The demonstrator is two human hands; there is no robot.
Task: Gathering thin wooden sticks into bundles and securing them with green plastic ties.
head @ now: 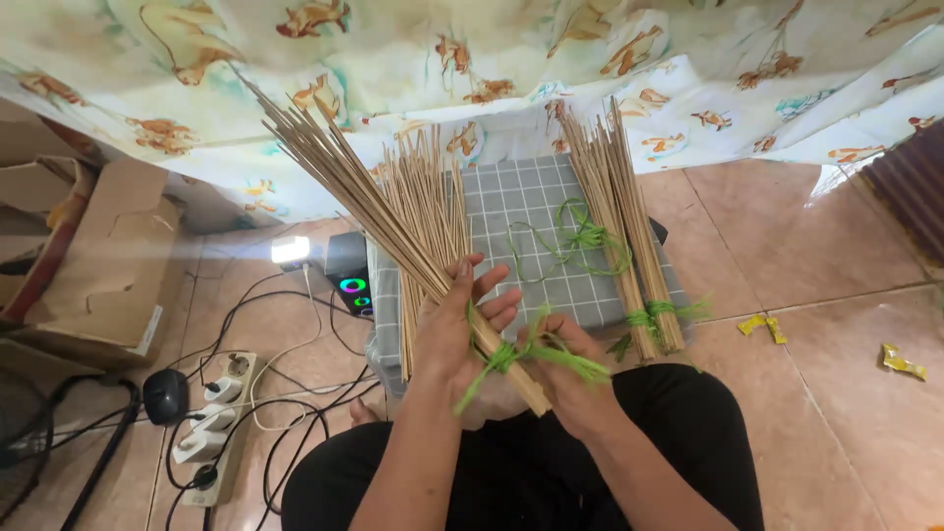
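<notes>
My left hand (457, 320) grips a long bundle of thin bamboo sticks (344, 182) that slants up to the left. A green plastic string (521, 359) is wrapped around its lower end, and my right hand (570, 369) pinches that string. Loose sticks (428, 211) lie behind on a grey checked cushion (521, 211). A second bundle of sticks (619, 216), tied with a green string, lies on the cushion's right side. More green string (575, 241) lies loose between the piles.
A patterned cloth (472, 49) hangs at the back. Cardboard boxes (98, 256) stand at left. A white power strip (216, 423) with plugs and black cables lies on the tiled floor (816, 256). A small black device with coloured lights (349, 280) sits beside the cushion. Yellow scraps (900, 362) lie at right.
</notes>
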